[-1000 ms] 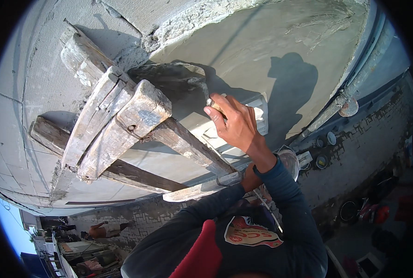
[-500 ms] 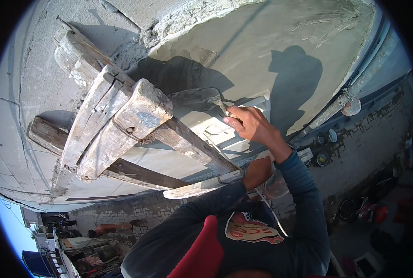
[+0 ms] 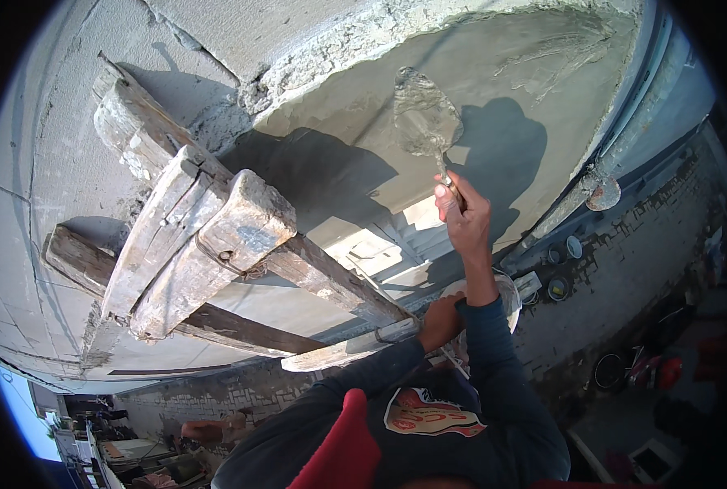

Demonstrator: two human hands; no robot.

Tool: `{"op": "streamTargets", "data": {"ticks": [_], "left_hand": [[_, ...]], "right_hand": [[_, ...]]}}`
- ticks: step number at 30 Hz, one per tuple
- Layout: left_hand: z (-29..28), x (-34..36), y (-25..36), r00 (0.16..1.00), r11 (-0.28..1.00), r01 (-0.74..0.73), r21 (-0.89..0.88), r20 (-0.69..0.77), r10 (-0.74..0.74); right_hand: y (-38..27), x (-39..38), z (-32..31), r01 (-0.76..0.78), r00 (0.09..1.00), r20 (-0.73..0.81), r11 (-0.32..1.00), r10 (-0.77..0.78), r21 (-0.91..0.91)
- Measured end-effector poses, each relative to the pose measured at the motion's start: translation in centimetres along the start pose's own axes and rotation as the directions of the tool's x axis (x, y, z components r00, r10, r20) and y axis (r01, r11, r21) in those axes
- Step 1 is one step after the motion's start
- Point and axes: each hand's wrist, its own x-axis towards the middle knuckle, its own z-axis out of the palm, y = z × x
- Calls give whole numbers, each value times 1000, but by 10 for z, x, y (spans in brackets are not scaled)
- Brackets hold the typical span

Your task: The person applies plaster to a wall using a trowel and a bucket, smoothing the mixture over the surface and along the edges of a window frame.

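Note:
My right hand grips the handle of a trowel, whose mortar-coated blade is raised over, or against, the damp grey plastered wall; touching is unclear. Lower down, my left hand is closed beside a white bucket, partly behind my right forearm, so what it grips is unclear. To the left of both hands, a weathered timber frame, bound with wire, lies against the wall.
A drainpipe runs along the wall's right edge. Far below are paving, several small buckets and a red two-wheeler. A person is on the ground at lower left.
My right hand and the trowel have moved up and rightward, with the blade now pointing upward. My left hand stays low by the bucket, now more hidden by my right forearm.

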Motion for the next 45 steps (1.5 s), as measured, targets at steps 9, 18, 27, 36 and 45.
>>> {"op": "streamTargets", "data": {"ticks": [9,18,27,36,45], "left_hand": [[14,8,-4,995,985,68,157,67,-79],[15,2,-18,997,946,-64,-319,-55,48],[26,-13,-36,998,952,-61,-301,-46,49],[2,7,1,1000,999,-10,53,-6,11],[11,5,-16,998,990,-9,140,63,1]], "right_hand": [[-30,11,-20,-169,948,310,937,70,305],[-29,-19,54,248,650,750,899,122,-361],[0,-73,43,350,852,497,886,-166,-304],[6,11,-29,-14,997,-79,993,5,-113],[14,7,8,96,973,211,995,-90,-20]]}}
